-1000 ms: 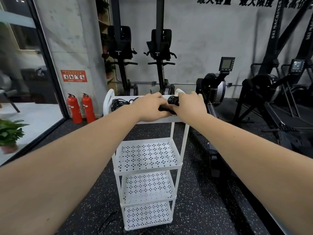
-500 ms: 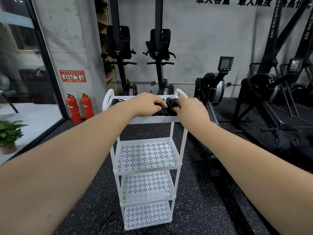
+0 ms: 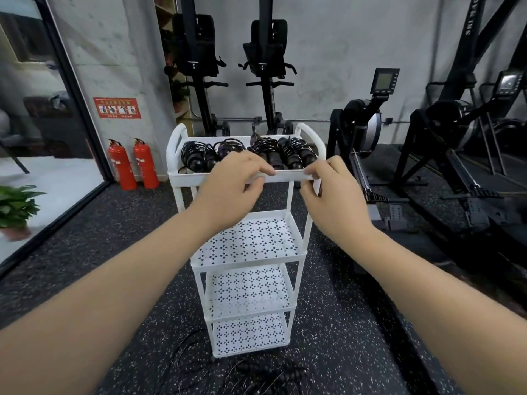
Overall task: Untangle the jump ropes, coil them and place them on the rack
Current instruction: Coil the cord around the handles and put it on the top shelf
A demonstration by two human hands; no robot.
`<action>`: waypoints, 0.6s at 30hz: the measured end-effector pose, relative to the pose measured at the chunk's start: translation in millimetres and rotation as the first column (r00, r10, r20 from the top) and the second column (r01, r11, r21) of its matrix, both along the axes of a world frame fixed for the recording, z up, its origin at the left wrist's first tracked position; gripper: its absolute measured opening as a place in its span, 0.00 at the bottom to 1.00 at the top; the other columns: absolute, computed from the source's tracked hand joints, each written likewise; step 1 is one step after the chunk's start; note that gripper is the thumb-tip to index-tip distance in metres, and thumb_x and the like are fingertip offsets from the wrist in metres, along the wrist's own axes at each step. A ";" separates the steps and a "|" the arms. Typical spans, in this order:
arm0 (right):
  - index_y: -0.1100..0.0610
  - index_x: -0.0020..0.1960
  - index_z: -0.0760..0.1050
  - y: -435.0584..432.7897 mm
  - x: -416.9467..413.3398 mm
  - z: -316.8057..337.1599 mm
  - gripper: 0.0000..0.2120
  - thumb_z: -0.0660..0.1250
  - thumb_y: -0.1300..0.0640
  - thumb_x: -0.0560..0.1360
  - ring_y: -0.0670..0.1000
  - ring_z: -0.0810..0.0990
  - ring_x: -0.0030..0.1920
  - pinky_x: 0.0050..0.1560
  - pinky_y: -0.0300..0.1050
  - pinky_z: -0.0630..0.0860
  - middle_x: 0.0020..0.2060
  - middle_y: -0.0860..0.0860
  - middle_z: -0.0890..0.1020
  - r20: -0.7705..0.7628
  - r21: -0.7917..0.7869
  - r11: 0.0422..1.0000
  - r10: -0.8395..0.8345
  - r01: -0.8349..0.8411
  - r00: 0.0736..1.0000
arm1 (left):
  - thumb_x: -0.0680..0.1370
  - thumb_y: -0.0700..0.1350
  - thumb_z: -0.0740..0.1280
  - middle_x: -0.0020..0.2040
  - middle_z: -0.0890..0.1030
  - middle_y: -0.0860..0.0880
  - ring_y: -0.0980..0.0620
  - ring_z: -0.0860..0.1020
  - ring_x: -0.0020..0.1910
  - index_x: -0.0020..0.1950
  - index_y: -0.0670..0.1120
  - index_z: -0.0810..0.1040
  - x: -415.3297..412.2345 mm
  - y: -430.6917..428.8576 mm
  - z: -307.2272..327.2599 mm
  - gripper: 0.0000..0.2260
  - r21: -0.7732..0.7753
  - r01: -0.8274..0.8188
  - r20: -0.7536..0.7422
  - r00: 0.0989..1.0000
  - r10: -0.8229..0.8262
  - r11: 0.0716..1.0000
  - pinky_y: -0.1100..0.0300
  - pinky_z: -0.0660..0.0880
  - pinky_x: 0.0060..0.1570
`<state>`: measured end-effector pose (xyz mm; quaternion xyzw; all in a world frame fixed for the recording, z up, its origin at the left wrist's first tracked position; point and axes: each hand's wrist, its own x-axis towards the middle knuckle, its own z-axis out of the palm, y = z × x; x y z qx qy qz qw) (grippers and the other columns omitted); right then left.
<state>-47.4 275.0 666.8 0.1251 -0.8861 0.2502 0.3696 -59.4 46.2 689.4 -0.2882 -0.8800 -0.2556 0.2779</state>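
Black jump ropes (image 3: 298, 153) lie rolled up in four bundles, side by side, in the top tray (image 3: 288, 175) of the white rack (image 3: 174, 143). My left hand (image 3: 231, 186) and right hand (image 3: 333, 201) hang just in front of that tray, close to each other but not touching. The fingers of both hands are bent loosely and hold no rope. I cannot tell if the fingertips touch the front rim. The left hand hides the near ends of the middle bundles, and both hands cover bits of the rim. Below, I see three white shelves (image 3: 248, 240) with little holes in them. More loose ropes (image 3: 256, 372) lie in a messy heap on the dark speckled floor (image 3: 85, 252), right at the foot of the rack. Behind the rack two tall black machines (image 3: 268, 52) stand by the grey wall. A rowing machine (image 3: 362, 129) sits to the right. To the left are two red fire extinguishers (image 3: 121, 163), a red sign (image 3: 117, 107) above them, and a green plant (image 3: 14, 206) by the glass.
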 end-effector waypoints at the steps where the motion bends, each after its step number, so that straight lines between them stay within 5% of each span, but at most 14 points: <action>1: 0.55 0.59 0.80 -0.7 10.2 -13.1 0.07 0.69 0.55 0.82 0.51 0.77 0.43 0.43 0.50 0.76 0.53 0.48 0.75 0.021 -0.011 0.999 0.031 -0.030 0.999 | 0.84 0.41 0.66 0.57 0.82 0.59 0.63 0.75 0.59 0.61 0.52 0.85 11.4 -3.0 -17.3 0.11 0.020 0.003 0.015 1.000 -0.004 1.000 0.66 0.69 0.62; 6: 0.51 0.62 0.79 -5.9 49.7 -93.1 0.08 0.67 0.51 0.84 0.45 0.77 0.44 0.46 0.50 0.79 0.50 0.44 0.77 0.228 -0.061 0.993 0.115 -0.104 0.967 | 0.85 0.48 0.67 0.51 0.84 0.63 0.63 0.81 0.52 0.61 0.59 0.83 38.0 -21.4 -123.0 0.09 0.020 -0.052 0.348 0.937 0.042 0.998 0.61 0.78 0.58; 12: 0.49 0.62 0.79 -1.6 77.4 -217.1 0.09 0.68 0.49 0.83 0.43 0.79 0.43 0.46 0.50 0.80 0.45 0.40 0.79 0.508 -0.122 0.984 0.175 -0.131 0.844 | 0.84 0.48 0.68 0.43 0.84 0.58 0.53 0.82 0.38 0.59 0.59 0.84 57.1 -29.6 -251.6 0.07 -0.026 -0.082 0.692 0.718 0.077 0.996 0.51 0.81 0.41; 18: 0.51 0.61 0.79 23.9 86.4 -338.9 0.07 0.67 0.52 0.85 0.46 0.83 0.39 0.43 0.48 0.82 0.46 0.44 0.84 0.776 -0.099 0.993 0.113 -0.058 0.621 | 0.85 0.50 0.66 0.45 0.84 0.58 0.50 0.83 0.41 0.58 0.58 0.83 58.4 -24.1 -364.5 0.07 -0.172 -0.007 0.811 0.567 0.145 0.985 0.56 0.80 0.43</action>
